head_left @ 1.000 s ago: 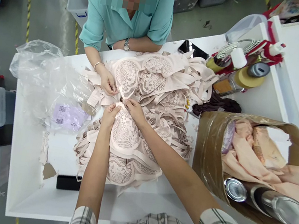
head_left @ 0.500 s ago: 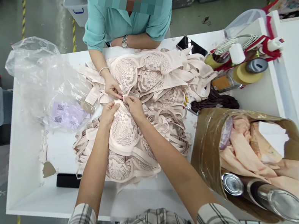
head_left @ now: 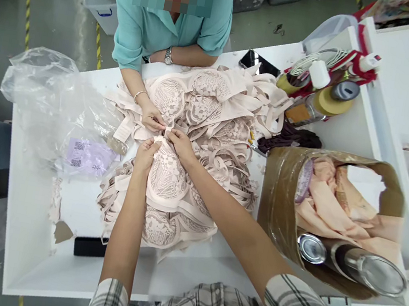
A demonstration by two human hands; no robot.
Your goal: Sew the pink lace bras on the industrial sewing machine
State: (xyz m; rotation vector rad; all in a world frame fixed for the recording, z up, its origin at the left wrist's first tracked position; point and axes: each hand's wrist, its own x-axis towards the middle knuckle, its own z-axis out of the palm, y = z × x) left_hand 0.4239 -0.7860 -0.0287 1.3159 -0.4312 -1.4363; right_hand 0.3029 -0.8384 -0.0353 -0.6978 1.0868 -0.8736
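A pale pink lace bra (head_left: 167,175) lies on top of the near pile, its upper edge drawn toward the middle of the table. My left hand (head_left: 146,152) is closed, pinching the bra at its upper left edge. Just to the right, my right hand (head_left: 180,144) pinches a small pale piece of the bra, its fingertips close to a co-worker's hand (head_left: 152,117). That hand touches the same spot from the far side. Another lace bra (head_left: 169,98) rests on the far pile, cups up. What exactly lies between the fingertips is too small to make out.
A clear plastic bag (head_left: 66,102) with a lilac label (head_left: 87,156) lies at left. On the right stand a cardboard box (head_left: 279,198) of peach cloth and a steel flask (head_left: 377,270). Phones (head_left: 260,62) and taped jars (head_left: 332,99) are at the back. A co-worker leans on the far edge.
The whole view has shifted slightly left. My fingers and the co-worker's have moved a little at the bra's edge; both my hands keep their grip.
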